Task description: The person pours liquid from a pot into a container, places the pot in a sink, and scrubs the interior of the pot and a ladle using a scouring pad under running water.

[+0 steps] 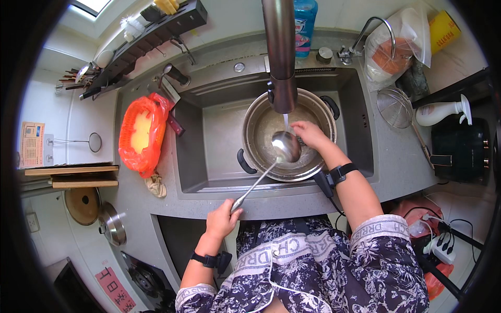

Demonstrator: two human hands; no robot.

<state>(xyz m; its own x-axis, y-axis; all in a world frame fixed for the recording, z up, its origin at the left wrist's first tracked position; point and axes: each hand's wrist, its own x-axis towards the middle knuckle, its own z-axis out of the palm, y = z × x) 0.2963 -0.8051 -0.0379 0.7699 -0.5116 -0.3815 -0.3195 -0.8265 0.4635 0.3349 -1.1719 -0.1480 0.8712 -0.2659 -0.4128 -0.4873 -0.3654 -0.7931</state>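
Observation:
My left hand (222, 219) grips the handle end of a metal ladle (287, 146). The ladle's bowl is over a large two-handled metal pot (250, 129) standing in the sink (229, 156). Water runs from the faucet (283, 96) down toward the pot, just behind the ladle's bowl. My right hand (309, 134) is over the pot at the ladle's right side, its fingers by the water stream. Whether those fingers touch the ladle or hold anything is hidden. The pot's inside looks wet, with water at the bottom.
Left of the sink are an orange basket (124, 144) in a red plastic bag and a knife with a dark red handle (175, 124). A wire skimmer (395, 107), a spray bottle (438, 113) and a small curved tap (366, 33) are on the right. Detergent (305, 27) stands behind the faucet.

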